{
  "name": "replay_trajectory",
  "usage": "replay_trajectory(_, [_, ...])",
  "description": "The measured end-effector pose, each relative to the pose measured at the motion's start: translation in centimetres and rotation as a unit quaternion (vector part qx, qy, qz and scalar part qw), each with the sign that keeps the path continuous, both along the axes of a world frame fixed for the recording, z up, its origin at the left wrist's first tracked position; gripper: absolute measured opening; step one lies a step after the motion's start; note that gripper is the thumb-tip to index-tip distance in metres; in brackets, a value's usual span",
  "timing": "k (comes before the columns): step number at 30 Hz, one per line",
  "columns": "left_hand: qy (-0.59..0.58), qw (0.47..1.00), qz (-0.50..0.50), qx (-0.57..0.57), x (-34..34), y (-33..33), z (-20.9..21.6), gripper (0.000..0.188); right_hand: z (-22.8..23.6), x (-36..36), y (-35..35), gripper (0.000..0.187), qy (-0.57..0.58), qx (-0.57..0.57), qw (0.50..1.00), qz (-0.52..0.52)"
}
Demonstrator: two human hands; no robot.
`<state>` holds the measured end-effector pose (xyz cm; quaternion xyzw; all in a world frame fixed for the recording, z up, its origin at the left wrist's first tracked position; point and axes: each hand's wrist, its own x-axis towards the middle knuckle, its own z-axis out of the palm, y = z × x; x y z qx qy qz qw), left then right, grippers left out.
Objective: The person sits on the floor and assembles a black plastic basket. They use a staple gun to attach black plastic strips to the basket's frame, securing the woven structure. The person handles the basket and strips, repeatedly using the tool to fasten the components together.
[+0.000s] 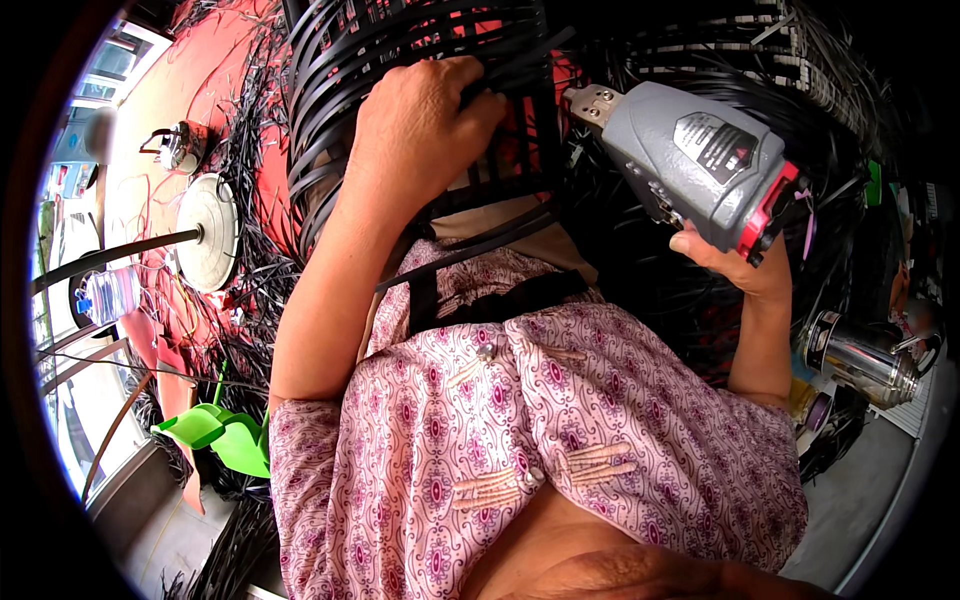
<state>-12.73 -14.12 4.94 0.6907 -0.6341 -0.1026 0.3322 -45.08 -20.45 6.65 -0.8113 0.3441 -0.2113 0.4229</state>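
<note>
My left hand [428, 125] is closed at the curved weave of black strips [325, 110] in front of my lap. Its fingers curl round a black strip [535, 48] whose end sticks out to the right. My right hand [742, 268] grips a grey pneumatic staple gun [665, 140] with a red end cap, raised on the right. The gun's metal nose points left towards the weave and is apart from it. Most of the right fingers are hidden behind the gun's body. A tan cloth [500, 218] lies over my lap under the weave.
Loose black strips [265, 190] are heaped on the red floor at left. A kettle [184, 147], a pale round disc [208, 232] and a green dustpan [215, 432] are there too. A steel flask [862, 357] lies at right. Another woven piece [720, 45] stands at far right.
</note>
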Motion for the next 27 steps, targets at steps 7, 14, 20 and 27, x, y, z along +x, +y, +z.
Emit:
replay_trajectory(7, [0.004, 1.0, 0.003, -0.001, -0.1, 0.0, -0.1, 0.027, -0.3, 1.0, -0.8, 0.053, 0.025, -0.13, 0.99, 0.043])
replay_trajectory(14, [0.004, 1.0, -0.002, -0.016, -0.1, 0.0, -0.2, 0.026, 0.0, 1.1, -1.1, 0.042, 0.083, -0.115, 0.989, 0.035])
replay_trajectory(20, [0.006, 1.0, -0.002, -0.02, -0.2, 0.1, -0.2, 0.027, -0.1, 1.0, -1.1, 0.042, 0.107, -0.143, 0.983, 0.035])
replay_trajectory(27, [0.003, 1.0, -0.006, -0.025, -0.2, 0.1, -0.3, 0.027, 0.7, 1.7, -0.9, 0.036, 0.091, -0.126, 0.987, 0.033])
